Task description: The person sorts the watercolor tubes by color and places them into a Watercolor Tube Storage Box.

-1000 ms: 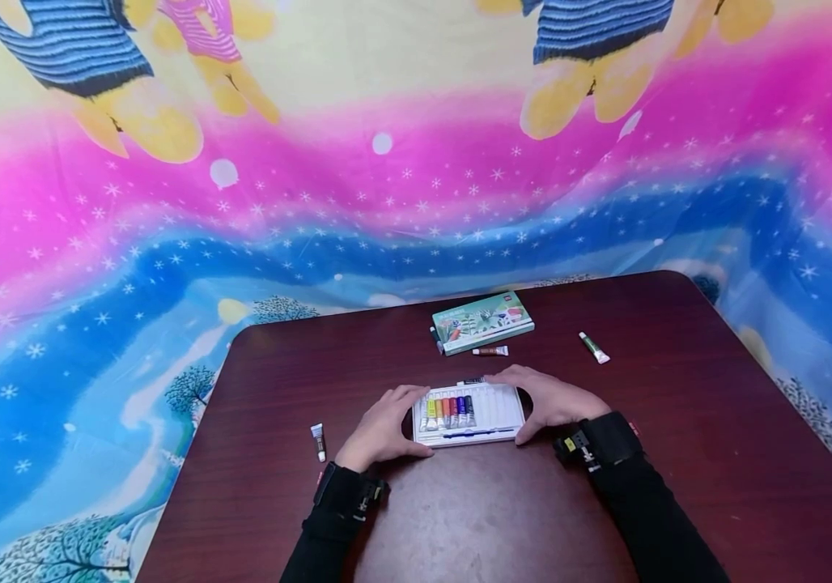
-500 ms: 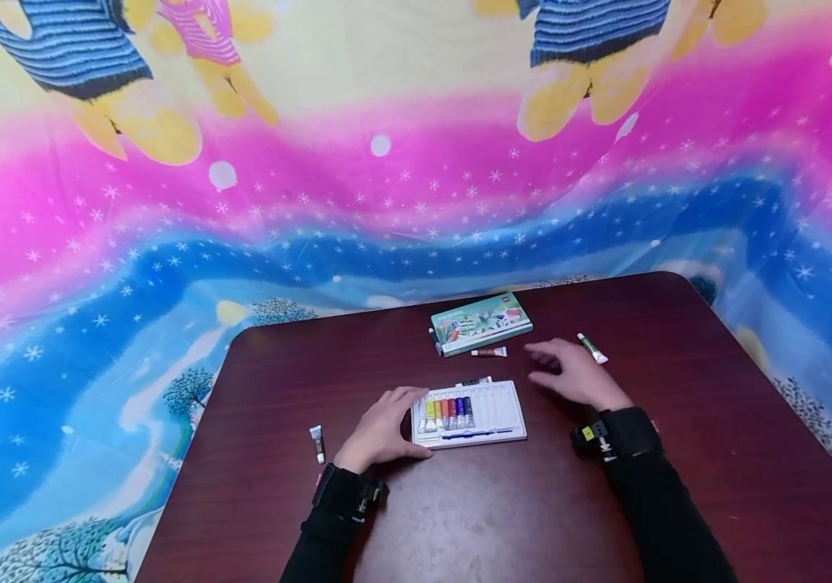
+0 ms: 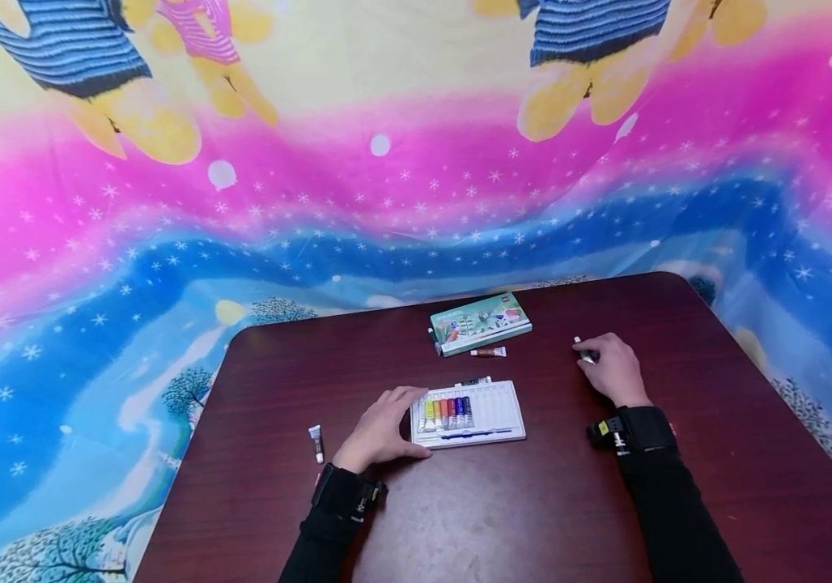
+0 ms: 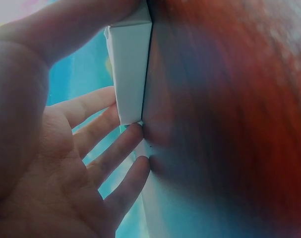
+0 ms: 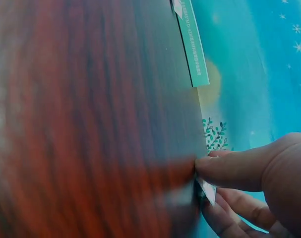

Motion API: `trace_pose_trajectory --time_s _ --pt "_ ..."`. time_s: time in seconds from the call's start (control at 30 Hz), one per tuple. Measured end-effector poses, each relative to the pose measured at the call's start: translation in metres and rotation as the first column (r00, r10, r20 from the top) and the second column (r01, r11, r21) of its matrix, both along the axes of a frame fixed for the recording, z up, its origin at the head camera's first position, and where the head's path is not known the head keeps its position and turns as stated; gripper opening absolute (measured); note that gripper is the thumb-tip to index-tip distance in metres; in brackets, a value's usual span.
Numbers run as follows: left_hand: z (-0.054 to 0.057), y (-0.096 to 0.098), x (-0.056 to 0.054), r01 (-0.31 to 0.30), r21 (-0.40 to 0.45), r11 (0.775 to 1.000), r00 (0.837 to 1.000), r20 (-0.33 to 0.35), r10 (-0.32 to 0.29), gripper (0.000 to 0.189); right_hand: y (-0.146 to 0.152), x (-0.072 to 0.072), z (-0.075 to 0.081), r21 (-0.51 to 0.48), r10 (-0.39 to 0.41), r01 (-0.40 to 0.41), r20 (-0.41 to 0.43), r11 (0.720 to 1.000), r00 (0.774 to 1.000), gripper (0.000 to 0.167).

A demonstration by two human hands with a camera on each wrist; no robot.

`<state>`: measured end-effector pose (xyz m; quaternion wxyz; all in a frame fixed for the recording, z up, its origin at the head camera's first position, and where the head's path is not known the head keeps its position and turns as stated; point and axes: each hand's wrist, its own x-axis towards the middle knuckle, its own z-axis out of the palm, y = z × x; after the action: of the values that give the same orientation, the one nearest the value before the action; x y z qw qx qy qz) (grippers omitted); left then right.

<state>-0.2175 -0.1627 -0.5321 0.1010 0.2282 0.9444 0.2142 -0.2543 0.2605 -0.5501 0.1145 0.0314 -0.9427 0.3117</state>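
Observation:
In the head view, a white paint tray [image 3: 498, 405] lies on the table, with several coloured paint tubes [image 3: 445, 411] in its left slots and a thin blue paintbrush [image 3: 477, 434] along its front. My left hand [image 3: 379, 429] holds the tray's left end, thumb at the near edge and fingers at the far edge. The left wrist view shows the tray's white side wall [image 4: 130, 74] between thumb and fingers. At the right of the table, my right hand [image 3: 614, 368] pinches a green paint tube [image 3: 586, 355], mostly covered by the fingers. Its crimped silver end [image 5: 208, 191] shows in the right wrist view.
A green illustrated box [image 3: 481, 324] lies at the back, a dark tube [image 3: 435, 342] at its left and a brown tube [image 3: 489, 352] before it. A black tube [image 3: 473, 380] lies behind the tray. Another brown tube [image 3: 316, 444] lies left of my left hand.
My right hand has left the tray's right end, moved right and back across the table, and taken hold of the green paint tube. My left hand has stayed at the tray.

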Motion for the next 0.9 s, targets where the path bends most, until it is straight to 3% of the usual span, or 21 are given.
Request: trace_pose_trajectory --time_s 0.2,0.37,0.47,0.6,0.67,0.77,0.83,0.9 --pt "0.001 0.000 -0.001 0.003 0.008 1.000 1.000 0.006 -0.004 0.101 0.001 0.001 0.000 -0.039 -0.007 0.008 0.021 0.999 1.000 0.027" --pt "0.000 0.000 -0.001 -0.002 0.003 1.000 1.000 0.008 0.002 0.101 0.003 -0.001 0.002 -0.051 -0.007 0.010 0.057 0.999 0.998 0.043" --pt "-0.001 0.000 -0.001 -0.004 0.005 1.000 1.000 0.005 0.004 0.102 -0.001 -0.004 0.006 -0.033 -0.013 0.014 0.036 0.999 0.999 0.050" --pt "-0.003 -0.001 0.000 -0.004 0.007 1.000 1.000 0.007 0.004 0.102 -0.023 -0.016 0.017 -0.005 0.008 -0.008 -0.013 1.000 1.000 0.046" --pt "-0.003 -0.001 0.000 -0.005 0.005 1.000 1.000 0.011 0.005 0.102 -0.046 -0.027 0.025 0.025 0.057 -0.056 -0.023 0.998 0.998 0.044" --pt "-0.002 -0.002 0.000 -0.007 -0.002 1.000 1.000 0.013 0.007 0.102 -0.093 -0.047 0.040 0.054 0.195 -0.195 0.012 0.979 0.981 0.043" --pt "-0.001 -0.001 0.000 -0.004 -0.006 1.000 1.000 0.009 0.004 0.101 -0.126 -0.060 0.050 0.066 0.312 -0.315 0.053 0.947 0.949 0.041" --pt "-0.001 -0.001 -0.001 0.002 -0.013 1.000 1.000 0.005 -0.002 0.101 -0.155 -0.072 0.057 0.081 0.417 -0.427 0.109 0.901 0.902 0.040"
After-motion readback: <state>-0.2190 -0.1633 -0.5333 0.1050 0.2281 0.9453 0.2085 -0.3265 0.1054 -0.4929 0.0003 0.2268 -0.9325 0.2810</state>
